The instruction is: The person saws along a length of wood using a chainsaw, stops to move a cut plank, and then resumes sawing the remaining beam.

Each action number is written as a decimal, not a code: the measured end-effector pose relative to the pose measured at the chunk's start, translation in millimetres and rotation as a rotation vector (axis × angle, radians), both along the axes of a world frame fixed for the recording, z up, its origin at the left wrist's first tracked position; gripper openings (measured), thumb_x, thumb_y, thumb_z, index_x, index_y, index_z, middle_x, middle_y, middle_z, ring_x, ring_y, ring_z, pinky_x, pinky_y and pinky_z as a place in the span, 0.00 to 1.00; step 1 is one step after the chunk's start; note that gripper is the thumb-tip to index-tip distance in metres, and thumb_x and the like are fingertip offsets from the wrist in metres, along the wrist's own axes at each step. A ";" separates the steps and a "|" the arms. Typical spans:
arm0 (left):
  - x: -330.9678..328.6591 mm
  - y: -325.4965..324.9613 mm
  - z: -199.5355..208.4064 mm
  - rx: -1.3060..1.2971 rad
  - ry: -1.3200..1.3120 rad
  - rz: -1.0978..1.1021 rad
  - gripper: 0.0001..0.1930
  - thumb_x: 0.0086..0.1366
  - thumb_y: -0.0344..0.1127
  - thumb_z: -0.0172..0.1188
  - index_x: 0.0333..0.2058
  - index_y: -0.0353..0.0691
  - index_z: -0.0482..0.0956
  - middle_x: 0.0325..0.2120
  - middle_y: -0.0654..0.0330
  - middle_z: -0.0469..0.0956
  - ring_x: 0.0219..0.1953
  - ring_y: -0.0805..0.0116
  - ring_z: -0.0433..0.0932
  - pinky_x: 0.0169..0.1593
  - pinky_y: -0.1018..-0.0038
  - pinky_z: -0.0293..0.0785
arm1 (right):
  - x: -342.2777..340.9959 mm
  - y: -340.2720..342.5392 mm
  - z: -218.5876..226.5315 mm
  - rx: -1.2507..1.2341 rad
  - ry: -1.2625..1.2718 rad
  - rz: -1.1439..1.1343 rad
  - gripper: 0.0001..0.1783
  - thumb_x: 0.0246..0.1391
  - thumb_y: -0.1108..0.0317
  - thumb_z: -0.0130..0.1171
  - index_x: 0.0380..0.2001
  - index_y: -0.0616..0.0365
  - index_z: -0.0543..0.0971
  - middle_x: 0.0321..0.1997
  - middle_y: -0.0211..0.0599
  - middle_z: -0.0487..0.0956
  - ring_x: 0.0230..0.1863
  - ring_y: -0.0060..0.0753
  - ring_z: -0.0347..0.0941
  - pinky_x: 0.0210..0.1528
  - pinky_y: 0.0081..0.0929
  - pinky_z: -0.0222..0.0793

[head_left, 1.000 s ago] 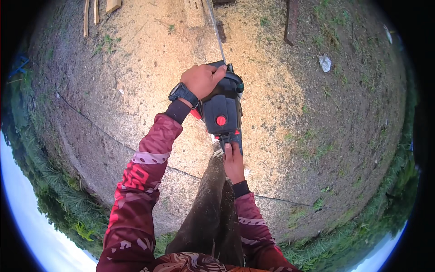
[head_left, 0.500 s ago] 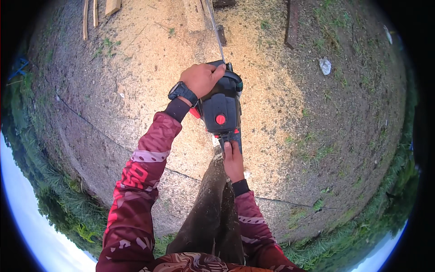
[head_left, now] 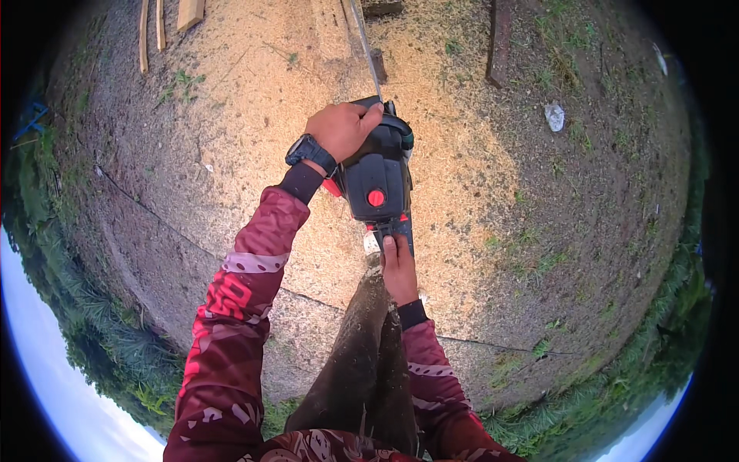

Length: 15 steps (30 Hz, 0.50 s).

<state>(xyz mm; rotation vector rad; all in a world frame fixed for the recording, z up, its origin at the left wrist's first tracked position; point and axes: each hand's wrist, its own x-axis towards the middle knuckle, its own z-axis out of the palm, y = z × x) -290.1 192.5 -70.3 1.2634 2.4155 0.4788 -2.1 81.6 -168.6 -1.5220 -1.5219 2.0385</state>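
Observation:
A black chainsaw [head_left: 375,173] with a red round knob is held out in front of me, its guide bar [head_left: 365,46] pointing away toward a squared timber [head_left: 329,29]. Wrapped over its front handle is my left hand [head_left: 340,132], with a dark watch on the wrist. My right hand [head_left: 399,271] grips the rear handle, thumb on top; the fingers underneath are hidden. The bar runs along the timber's right side in this view; I cannot tell whether it touches the wood.
Sawdust [head_left: 454,169] covers the ground around the saw. Several sawn strips and a board [head_left: 190,14] lie at the far left. A dark beam [head_left: 498,45] is at the far right, near a crumpled whitish piece of litter [head_left: 554,117]. A dark line [head_left: 154,214] crosses the ground.
The chainsaw and both hands have barely shifted. My right hand is very slightly lower and to the right, and more of the white object beside the rear handle shows.

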 end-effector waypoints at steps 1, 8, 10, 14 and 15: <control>0.3 1.6 -0.4 0.002 -0.002 -0.002 0.29 0.71 0.64 0.52 0.34 0.43 0.89 0.22 0.46 0.82 0.29 0.42 0.83 0.33 0.54 0.78 | -0.8 0.6 -2.2 0.011 0.011 -0.019 0.17 0.76 0.53 0.48 0.50 0.56 0.73 0.31 0.21 0.70 0.27 0.13 0.62 0.29 0.17 0.63; -12.0 10.4 2.2 -0.001 -0.005 -0.015 0.30 0.71 0.63 0.51 0.33 0.42 0.89 0.22 0.45 0.81 0.29 0.41 0.82 0.33 0.53 0.78 | -8.0 3.6 -7.5 -0.016 -0.013 -0.023 0.25 0.73 0.46 0.46 0.52 0.58 0.73 0.26 0.43 0.76 0.28 0.42 0.75 0.35 0.42 0.68; -22.3 12.1 3.9 -0.015 -0.004 -0.019 0.30 0.71 0.63 0.51 0.33 0.42 0.89 0.22 0.44 0.81 0.29 0.41 0.82 0.33 0.53 0.78 | -17.9 6.5 -4.2 -0.011 -0.027 -0.007 0.25 0.73 0.46 0.46 0.52 0.58 0.73 0.27 0.45 0.76 0.29 0.45 0.76 0.36 0.44 0.69; -33.5 18.2 7.3 -0.016 -0.018 -0.013 0.30 0.71 0.63 0.51 0.32 0.41 0.88 0.22 0.44 0.81 0.28 0.41 0.82 0.33 0.53 0.77 | -32.1 15.9 -2.0 0.056 -0.090 0.045 0.25 0.73 0.46 0.46 0.52 0.58 0.73 0.30 0.52 0.78 0.33 0.56 0.78 0.38 0.48 0.69; -34.6 20.4 7.6 -0.016 -0.027 -0.014 0.30 0.71 0.63 0.51 0.32 0.41 0.88 0.22 0.44 0.81 0.28 0.41 0.82 0.33 0.53 0.77 | -32.5 16.6 -3.7 0.057 -0.092 0.044 0.25 0.73 0.46 0.46 0.52 0.58 0.73 0.30 0.52 0.78 0.33 0.56 0.78 0.38 0.48 0.69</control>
